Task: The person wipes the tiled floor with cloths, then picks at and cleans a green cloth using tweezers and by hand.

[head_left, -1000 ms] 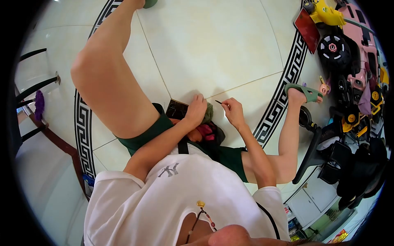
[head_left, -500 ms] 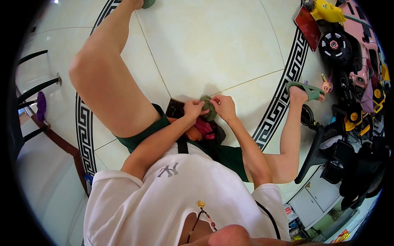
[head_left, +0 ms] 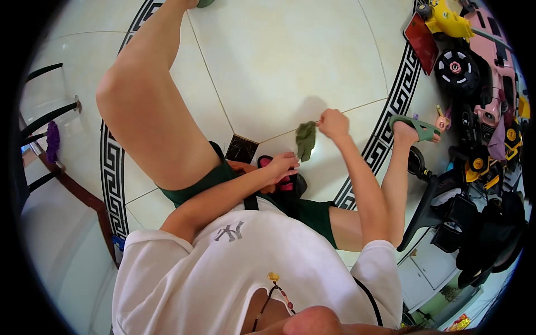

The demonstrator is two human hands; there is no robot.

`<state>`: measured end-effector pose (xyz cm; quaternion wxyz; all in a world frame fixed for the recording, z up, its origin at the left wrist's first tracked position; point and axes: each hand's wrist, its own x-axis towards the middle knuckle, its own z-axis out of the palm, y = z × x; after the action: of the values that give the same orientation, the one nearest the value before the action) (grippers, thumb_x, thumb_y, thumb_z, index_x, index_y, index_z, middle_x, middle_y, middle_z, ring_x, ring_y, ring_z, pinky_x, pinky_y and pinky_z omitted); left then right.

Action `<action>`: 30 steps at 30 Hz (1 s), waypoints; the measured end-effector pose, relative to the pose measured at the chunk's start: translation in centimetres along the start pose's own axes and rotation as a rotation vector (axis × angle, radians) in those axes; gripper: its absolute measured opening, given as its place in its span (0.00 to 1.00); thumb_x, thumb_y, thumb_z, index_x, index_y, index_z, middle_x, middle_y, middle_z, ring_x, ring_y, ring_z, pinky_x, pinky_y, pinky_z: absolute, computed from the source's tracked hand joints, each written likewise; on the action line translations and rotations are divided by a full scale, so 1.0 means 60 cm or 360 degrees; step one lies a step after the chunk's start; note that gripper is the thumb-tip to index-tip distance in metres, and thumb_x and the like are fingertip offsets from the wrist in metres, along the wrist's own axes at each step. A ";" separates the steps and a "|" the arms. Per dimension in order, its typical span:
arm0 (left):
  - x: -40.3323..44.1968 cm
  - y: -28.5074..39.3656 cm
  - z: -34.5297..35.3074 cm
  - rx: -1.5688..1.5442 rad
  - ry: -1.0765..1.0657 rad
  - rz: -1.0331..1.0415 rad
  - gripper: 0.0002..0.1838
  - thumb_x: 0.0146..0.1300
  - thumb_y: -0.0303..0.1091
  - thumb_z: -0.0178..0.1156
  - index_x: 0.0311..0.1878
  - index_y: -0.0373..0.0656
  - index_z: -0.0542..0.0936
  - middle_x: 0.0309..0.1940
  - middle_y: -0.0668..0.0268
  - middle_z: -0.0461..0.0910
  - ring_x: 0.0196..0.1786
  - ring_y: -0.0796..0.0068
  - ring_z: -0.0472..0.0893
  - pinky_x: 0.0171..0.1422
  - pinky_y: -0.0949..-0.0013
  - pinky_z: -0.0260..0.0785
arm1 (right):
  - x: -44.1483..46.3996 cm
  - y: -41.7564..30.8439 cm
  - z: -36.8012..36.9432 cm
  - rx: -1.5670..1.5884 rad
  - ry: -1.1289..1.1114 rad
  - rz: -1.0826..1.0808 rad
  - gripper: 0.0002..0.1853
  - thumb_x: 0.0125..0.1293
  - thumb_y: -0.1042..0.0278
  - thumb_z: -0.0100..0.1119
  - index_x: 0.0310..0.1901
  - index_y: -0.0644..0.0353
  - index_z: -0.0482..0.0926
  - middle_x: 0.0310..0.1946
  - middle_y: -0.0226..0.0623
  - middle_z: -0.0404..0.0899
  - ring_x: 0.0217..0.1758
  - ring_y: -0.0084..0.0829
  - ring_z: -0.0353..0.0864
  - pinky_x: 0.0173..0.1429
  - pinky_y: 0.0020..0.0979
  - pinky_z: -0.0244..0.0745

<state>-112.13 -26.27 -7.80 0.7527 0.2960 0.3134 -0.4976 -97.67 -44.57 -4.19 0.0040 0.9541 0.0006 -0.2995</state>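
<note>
A small olive-green cloth [head_left: 305, 141], sock-like in shape, hangs down over the floor tiles. My right hand [head_left: 334, 124] pinches it at its upper edge, out in front of my right knee. My left hand [head_left: 282, 167] is lower and closer to my body, just below the cloth's bottom end, with its fingers loosely bent and nothing seen in them. Under and beside that hand lies a pink-and-black fabric item [head_left: 286, 183] between my thighs, partly covered by the hand. Some orange cloth [head_left: 243, 167] shows next to my left forearm.
Pale floor tiles [head_left: 279, 67] with a dark corner inset [head_left: 242, 148] and a black patterned border [head_left: 385, 137] spread around me. A pink toy car [head_left: 491, 89], yellow toys and a black wheel crowd the right. Dark chair legs [head_left: 50, 125] stand at left.
Both hands were together on the bunched green cloth. Now my right hand has drawn it up and rightward, letting it hang, while my left hand has let go and dropped lower.
</note>
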 end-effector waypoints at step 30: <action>-0.038 -0.004 0.004 0.0730 -0.0086 -0.0253 0.16 0.64 0.38 0.57 0.48 0.35 0.76 0.40 0.63 0.79 0.38 0.75 0.80 0.43 0.74 0.76 | -0.043 -0.106 0.058 0.0258 -0.0006 -0.0295 0.11 0.46 0.57 0.70 0.22 0.54 0.82 0.24 0.39 0.81 0.31 0.43 0.82 0.35 0.42 0.75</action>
<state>-113.01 -25.26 -5.93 0.6323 0.4202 0.1943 -0.6212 -101.79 -38.24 -5.62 -0.1006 0.9466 0.0645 -0.2995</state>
